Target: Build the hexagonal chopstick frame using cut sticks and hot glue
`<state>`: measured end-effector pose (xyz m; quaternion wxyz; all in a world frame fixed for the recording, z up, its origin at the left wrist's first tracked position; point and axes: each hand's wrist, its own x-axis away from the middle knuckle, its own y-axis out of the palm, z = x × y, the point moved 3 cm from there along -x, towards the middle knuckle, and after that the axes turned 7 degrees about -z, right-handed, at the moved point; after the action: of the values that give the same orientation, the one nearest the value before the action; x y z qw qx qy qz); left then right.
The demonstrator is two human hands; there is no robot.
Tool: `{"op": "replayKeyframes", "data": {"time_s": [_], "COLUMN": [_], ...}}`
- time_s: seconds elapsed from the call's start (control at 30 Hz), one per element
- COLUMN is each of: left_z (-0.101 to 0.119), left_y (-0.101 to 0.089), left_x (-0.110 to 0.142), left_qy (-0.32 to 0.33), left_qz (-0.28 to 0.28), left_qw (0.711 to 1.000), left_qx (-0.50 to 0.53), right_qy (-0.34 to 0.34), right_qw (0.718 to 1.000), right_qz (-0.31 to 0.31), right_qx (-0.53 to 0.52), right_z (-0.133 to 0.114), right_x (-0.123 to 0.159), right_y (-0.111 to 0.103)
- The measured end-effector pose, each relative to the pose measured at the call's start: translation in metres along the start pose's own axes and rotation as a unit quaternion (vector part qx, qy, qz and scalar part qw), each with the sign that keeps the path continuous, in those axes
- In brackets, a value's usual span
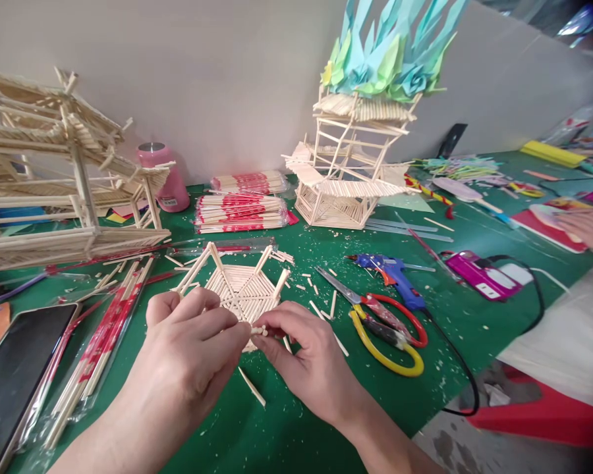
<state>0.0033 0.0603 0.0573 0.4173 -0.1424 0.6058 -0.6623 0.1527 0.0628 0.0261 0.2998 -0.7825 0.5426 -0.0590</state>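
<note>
My left hand (190,349) curls round the near edge of a small hexagonal piece made of glued wooden sticks (242,286), holding it just above the green mat. My right hand (306,355) pinches a short stick bit (258,330) at that same near edge, fingertips pressed together against my left fingers. Both hands are closed.
Red-and-yellow scissors (385,329) and a blue glue gun (393,273) lie right of my hands. Wrapped chopstick bundles (240,210) and two stick towers (54,171) (346,178) stand behind. A dark tablet (20,368) lies at the left. Another person's hand (590,230) is at the far right.
</note>
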Motion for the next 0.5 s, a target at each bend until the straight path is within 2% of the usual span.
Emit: {"op": "replayKeyframes", "data": {"time_s": [0.5], "left_z": [0.0003], "left_y": [-0.0004], "left_x": [0.0002], "left_qy": [-0.001], "left_qz": [-0.006], "left_qw": [1.000], "left_qx": [0.007], "right_qy": [0.010], "right_qw": [1.000], "right_qz": [0.005], "right_qx": [-0.018], "right_z": [-0.0012], "right_x": [0.0000], "right_y": [0.0007]}}
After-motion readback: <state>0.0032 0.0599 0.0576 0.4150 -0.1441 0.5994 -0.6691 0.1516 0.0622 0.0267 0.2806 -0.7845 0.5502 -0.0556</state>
